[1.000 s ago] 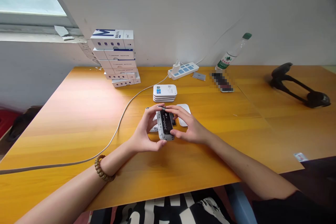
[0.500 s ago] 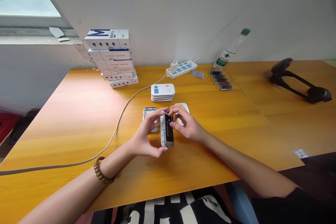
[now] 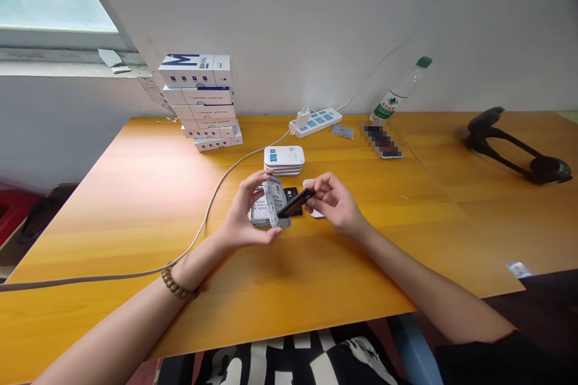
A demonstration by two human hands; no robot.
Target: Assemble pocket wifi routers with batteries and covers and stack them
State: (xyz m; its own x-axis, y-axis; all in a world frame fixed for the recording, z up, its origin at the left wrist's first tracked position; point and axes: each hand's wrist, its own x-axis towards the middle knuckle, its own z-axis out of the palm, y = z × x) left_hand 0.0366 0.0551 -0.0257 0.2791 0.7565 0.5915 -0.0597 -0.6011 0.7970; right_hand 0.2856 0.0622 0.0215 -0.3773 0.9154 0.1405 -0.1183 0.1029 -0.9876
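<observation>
My left hand (image 3: 246, 216) grips a small white device (image 3: 274, 200) with its back open, held tilted above the orange table (image 3: 135, 204). My right hand (image 3: 334, 201) pinches a flat black battery (image 3: 295, 201) by its upper end. The battery's lower end still touches the device's open back. Under the hands lie another open white device (image 3: 259, 212) and a white back cover (image 3: 311, 183), partly hidden by my fingers. A bead bracelet (image 3: 177, 286) is on my left wrist.
A stack of three white devices (image 3: 284, 160) lies just behind the hands. Stacked white boxes (image 3: 201, 99) stand at the back left. A power strip (image 3: 316, 121), its white cable (image 3: 198, 234), a bottle (image 3: 400, 91), a phone (image 3: 383, 140) and a black stand (image 3: 515, 144) are also on the table.
The battery lay flat in the device before; now my right hand has lifted its upper end out. My left hand has tipped the device up and raised it a little.
</observation>
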